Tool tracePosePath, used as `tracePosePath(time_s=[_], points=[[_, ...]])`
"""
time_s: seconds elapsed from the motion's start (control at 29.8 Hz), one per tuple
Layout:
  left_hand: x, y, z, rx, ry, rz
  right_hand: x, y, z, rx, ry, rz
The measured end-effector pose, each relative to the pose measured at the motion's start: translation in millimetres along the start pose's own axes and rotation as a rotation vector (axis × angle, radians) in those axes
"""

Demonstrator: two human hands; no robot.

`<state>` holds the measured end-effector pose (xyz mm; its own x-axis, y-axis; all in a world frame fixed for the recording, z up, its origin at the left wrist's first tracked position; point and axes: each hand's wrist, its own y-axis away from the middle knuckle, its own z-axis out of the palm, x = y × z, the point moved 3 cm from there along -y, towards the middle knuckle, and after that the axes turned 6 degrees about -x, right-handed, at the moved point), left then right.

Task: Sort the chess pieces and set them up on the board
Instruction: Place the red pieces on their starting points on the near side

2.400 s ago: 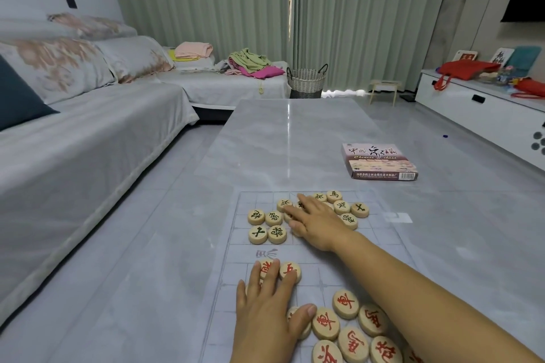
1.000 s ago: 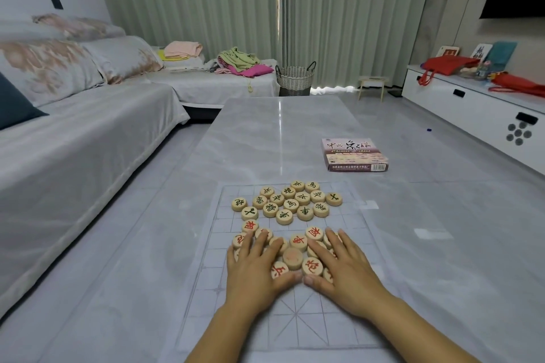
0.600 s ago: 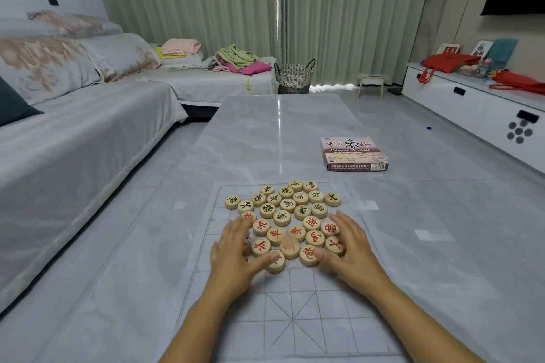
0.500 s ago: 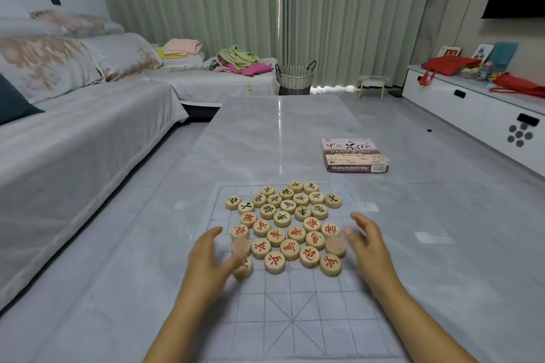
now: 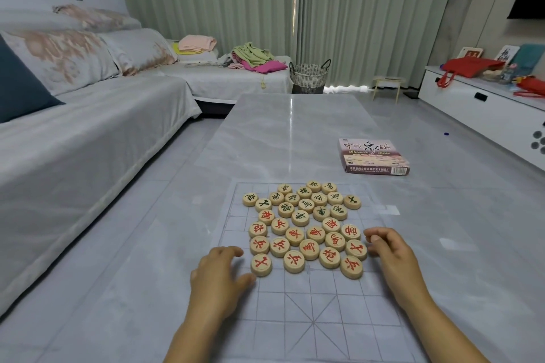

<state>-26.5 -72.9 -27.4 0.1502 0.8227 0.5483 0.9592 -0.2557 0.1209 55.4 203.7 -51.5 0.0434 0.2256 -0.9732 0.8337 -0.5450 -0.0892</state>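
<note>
A clear plastic chess board (image 5: 312,315) with a printed grid lies on the grey table. Round wooden Chinese chess pieces sit bunched in its middle: the green-lettered pieces (image 5: 306,203) at the far side, the red-lettered pieces (image 5: 309,244) nearer me. My left hand (image 5: 219,277) hovers at the left edge of the red group, fingers loosely curled, holding nothing. My right hand (image 5: 389,250) is at the right edge of the red group, fingers loosely bent beside a piece, holding nothing.
The chess set's box (image 5: 373,156) lies on the table (image 5: 289,132) beyond the board, to the right. A grey sofa (image 5: 73,132) runs along the left. A white cabinet (image 5: 483,115) stands at the right, a wicker basket (image 5: 309,76) beyond the table.
Both hands pushed the red pieces together into a cluster behind the green group's near side, then drew back and apart. They now sit off the pieces at either side.
</note>
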Motion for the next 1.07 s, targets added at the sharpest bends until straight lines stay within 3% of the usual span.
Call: tracePosePath(time_s=[0.74,1.07], points=[[2,-6,13,0.004,-0.184,0.108,1,-1,1,0.009,0.029,-0.022],[3,-6,15,-0.014,-0.195,0.114,2,-3,-2,0.059,-0.066,-0.017]])
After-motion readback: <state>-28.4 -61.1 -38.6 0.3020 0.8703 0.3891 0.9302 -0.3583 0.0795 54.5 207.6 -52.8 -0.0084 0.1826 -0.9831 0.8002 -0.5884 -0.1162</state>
